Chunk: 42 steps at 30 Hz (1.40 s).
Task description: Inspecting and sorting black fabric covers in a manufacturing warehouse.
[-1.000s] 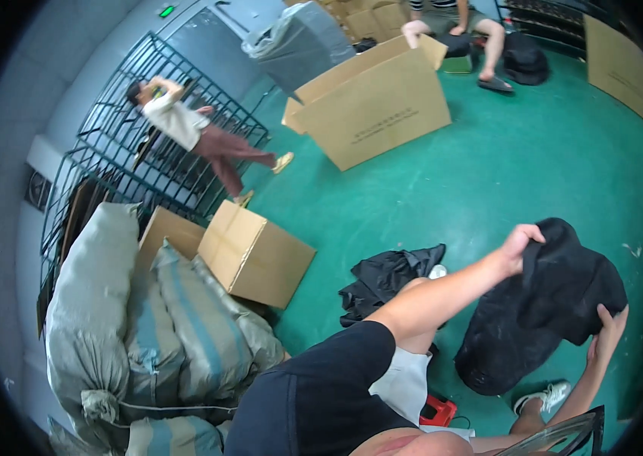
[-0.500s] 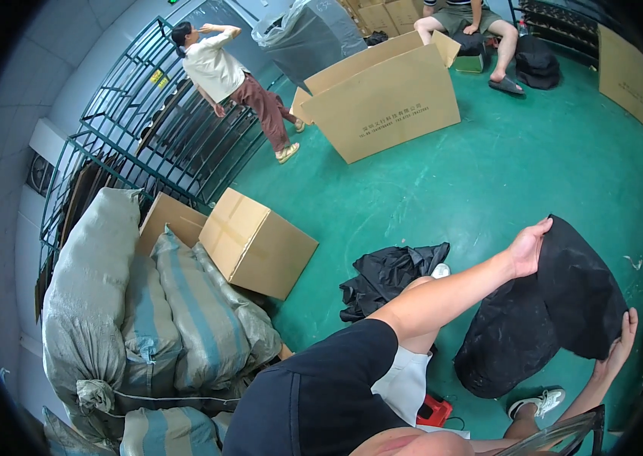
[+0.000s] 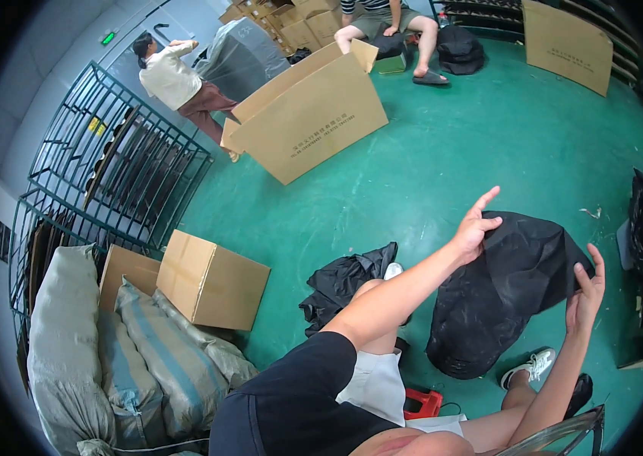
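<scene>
A limp black cloth is stretched between my two hands, above the floor at the right. My left hand grips its left upper edge with the thumb over it, while the index finger points away. At the right corner, my right hand holds the cloth, thumb against it and index finger raised. Below the cloth stands a bulky, rounded black bundle; whether the two are joined I cannot tell. Another crumpled black cloth lies on the floor beside my leg.
A red plastic object lies near my legs. Stuffed woven sacks and a closed carton stand at the left, by a green metal rack. A large open carton stands farther off, with two people beyond.
The view has shifted to the right. My left index finger has stretched away from the cloth, and my right hand has risen with its corner. The person at the far left has stepped toward the grey bin.
</scene>
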Available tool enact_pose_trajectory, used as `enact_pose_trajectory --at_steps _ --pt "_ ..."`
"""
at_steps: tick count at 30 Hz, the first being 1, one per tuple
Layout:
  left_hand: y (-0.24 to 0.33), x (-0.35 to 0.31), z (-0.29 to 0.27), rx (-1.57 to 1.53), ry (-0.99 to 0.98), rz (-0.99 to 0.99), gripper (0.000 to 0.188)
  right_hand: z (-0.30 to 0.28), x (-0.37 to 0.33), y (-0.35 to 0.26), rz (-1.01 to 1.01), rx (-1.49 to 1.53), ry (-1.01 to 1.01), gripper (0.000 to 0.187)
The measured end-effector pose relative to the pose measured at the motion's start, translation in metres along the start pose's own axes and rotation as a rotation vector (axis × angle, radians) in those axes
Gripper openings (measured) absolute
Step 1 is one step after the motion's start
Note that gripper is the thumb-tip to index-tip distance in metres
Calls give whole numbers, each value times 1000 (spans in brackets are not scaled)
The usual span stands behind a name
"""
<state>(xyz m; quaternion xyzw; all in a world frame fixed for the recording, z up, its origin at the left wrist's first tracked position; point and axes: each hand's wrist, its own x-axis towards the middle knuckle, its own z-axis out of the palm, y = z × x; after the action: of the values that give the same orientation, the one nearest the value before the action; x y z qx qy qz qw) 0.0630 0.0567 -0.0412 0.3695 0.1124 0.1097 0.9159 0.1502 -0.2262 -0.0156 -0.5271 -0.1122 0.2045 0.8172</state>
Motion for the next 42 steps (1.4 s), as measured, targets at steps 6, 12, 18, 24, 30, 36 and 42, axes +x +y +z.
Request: enact_pose_trajectory --at_steps 6,12,18,24,30,36,42 --pt "3 -4 -4 -82 9 -30 73 30 -5 -7 -84 207 69 58" --pt "-1 -6 7 -91 14 -32 75 -10 1 12 -24 232 89 41" --pt "5 -16 15 64 42 -8 59 21 -13 -18 -36 138 96 45" --pt "13 1 0 170 141 45 40 14 6 0 -58 379 -8 29" --pt "3 2 0 167 78 -12 32 19 1 -5 93 137 40 25" --pt "5 2 4 -14 16 23 33 21 0 28 340 -347 -34 19" --pt "6 10 -23 -149 -153 8 41 31 -15 48 352 -1106 -755 35"
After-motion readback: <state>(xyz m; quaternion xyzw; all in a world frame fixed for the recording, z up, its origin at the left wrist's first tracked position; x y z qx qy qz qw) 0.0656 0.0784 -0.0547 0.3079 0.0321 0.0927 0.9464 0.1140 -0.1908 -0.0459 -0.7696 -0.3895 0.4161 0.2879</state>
